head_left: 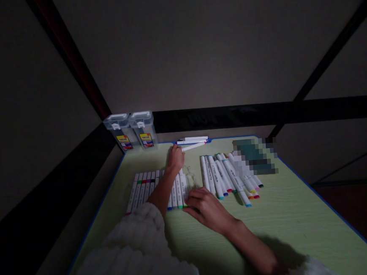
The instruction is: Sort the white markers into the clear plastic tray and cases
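Note:
My left hand (pixel 175 156) reaches to the back of the table, fingers closed on the left end of a white marker (pixel 194 146). Nearer to me, my right hand (pixel 210 208) is beside the right end of a row of white markers. Its thumb and fingers are apart, with the fingertips at the lower end of the last marker (pixel 184 187); whether they press on it is hard to see. The row (pixel 139 192) has coloured cap ends and seems to lie in a clear tray (pixel 191 177). My left forearm hides its middle.
Two clear lidded boxes (pixel 122 131) with yellow labels stand at the back left. Several loose markers (pixel 216 177) lie in a pile to the right, near a blurred green object (pixel 256 157). More pens (pixel 196 139) rest along the back edge. A wall rises behind the blue-edged table (pixel 273 223).

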{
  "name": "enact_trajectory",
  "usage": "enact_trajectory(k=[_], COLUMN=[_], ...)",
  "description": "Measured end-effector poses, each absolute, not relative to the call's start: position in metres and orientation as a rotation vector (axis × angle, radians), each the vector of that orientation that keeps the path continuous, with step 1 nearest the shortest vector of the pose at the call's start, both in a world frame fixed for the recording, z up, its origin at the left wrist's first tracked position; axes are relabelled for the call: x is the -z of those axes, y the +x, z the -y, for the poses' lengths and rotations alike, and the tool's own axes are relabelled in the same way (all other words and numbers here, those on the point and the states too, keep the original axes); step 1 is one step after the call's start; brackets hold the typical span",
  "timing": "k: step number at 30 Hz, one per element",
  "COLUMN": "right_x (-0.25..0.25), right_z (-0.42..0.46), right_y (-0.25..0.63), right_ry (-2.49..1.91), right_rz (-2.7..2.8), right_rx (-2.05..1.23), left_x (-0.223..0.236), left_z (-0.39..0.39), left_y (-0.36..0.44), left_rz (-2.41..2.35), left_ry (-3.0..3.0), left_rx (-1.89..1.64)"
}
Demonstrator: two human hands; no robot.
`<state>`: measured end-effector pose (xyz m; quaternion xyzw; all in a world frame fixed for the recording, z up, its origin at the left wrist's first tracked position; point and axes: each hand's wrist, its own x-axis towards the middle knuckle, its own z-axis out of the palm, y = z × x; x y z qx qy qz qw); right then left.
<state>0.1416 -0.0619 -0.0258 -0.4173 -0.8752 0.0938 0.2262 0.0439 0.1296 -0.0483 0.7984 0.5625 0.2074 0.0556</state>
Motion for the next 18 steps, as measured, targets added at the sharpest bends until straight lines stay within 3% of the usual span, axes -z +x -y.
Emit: enact_trajectory(k=[18], right_x=[0.027], right_z=[0.061], right_y=[0.142], right_ry=[-1.135], right_rz=[2.422], right_rx=[-0.222], left_x=[0.037], left_z=[-0.126], left_y=[0.040], left_rz=[-1.747], left_ry=[2.310], left_rx=[-0.695])
